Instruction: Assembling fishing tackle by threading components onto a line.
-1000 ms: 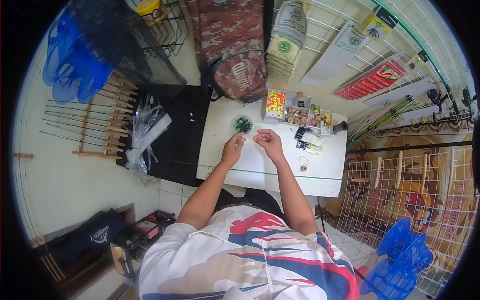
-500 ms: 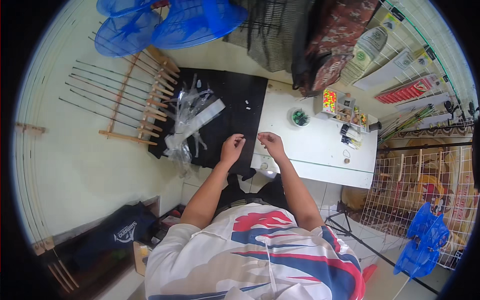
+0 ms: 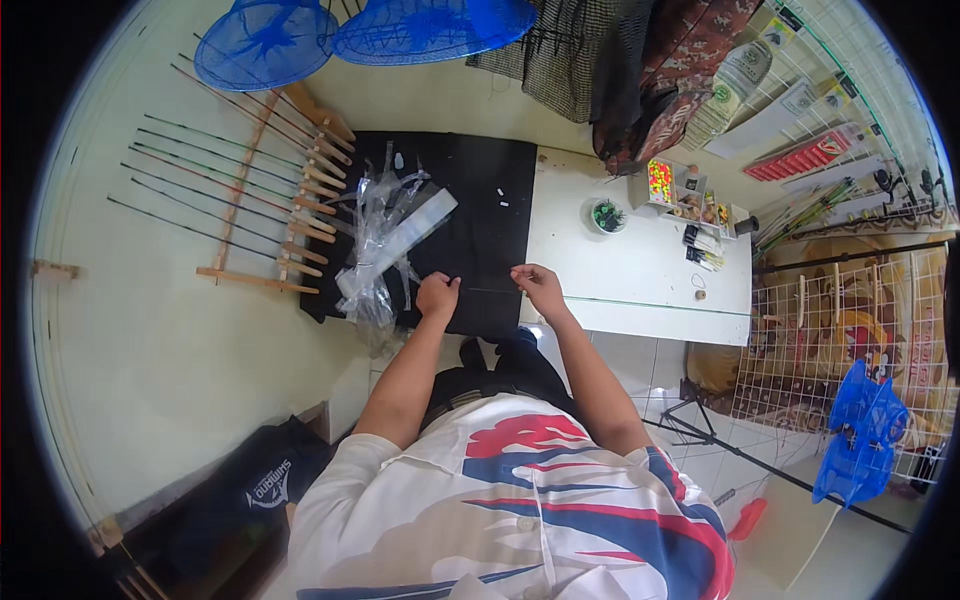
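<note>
Centrally, black cloth [image 3: 478, 242]: spread over the far left of the work area, its right edge met by the white table.
Left hand [image 3: 438, 296]: held above the near part of the cloth; fingers curled in a loose fist, thumb and forefinger brought close together. Whether anything is gripped cannot be told.
Right hand [image 3: 540, 290]: held over the line where cloth and table meet; fingers bent, thumb and forefinger pointed left, nearly together. Anything pinched is too small to be made out.
Clear plastic wrapping [image 3: 372, 235]: heaped on the cloth, just left of the left hand, with a pale strip [image 3: 415, 232] laid slantwise in it.
White bits [image 3: 502, 197]: scattered on the cloth, farther off than the hands.
White table [image 3: 630, 270]: placed to the right; a round tub [image 3: 607, 215] of dark green pieces is set on it, with a divided tray to its right where bright beads [image 3: 660, 182] are kept.
Wooden rack [image 3: 312, 195]: stood at the cloth's left edge, thin rods [image 3: 194, 228] fanned leftward from it.
Blue nets [image 3: 430, 30]: hung at the far left.
Wire grid [image 3: 790, 370]: stood at the right.
</note>
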`<state>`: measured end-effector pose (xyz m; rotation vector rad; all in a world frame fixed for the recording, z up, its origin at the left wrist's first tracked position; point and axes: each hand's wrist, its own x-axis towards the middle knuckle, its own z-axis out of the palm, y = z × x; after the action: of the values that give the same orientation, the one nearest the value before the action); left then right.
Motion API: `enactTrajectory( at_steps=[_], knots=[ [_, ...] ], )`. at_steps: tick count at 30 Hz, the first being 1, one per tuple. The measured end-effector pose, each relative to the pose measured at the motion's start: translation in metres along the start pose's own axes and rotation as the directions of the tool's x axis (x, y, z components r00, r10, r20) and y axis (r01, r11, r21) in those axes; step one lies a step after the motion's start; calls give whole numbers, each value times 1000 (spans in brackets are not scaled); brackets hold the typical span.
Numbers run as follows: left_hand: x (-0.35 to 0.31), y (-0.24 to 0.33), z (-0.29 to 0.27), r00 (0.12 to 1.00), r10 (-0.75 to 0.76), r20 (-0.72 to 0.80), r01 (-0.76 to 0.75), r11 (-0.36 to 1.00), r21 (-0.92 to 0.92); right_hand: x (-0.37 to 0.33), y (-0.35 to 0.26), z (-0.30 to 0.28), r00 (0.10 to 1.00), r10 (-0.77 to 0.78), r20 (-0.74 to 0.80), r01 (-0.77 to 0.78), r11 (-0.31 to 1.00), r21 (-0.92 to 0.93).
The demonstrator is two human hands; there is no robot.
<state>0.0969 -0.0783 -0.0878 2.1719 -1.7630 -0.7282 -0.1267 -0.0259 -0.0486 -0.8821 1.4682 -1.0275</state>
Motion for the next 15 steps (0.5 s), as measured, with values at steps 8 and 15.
enactTrajectory(
  at_steps=[8, 15],
  knots=[
    [4, -1, 6, 941, 309, -140, -339, 878, -337, -13, -7, 3, 999, 5, -45, -5, 1000, 15],
    [-9, 36, -19, 967, 247, -55, -238, 814, -529, -5, 10, 4, 999, -25, 46, 26, 1000, -12]
  ],
)
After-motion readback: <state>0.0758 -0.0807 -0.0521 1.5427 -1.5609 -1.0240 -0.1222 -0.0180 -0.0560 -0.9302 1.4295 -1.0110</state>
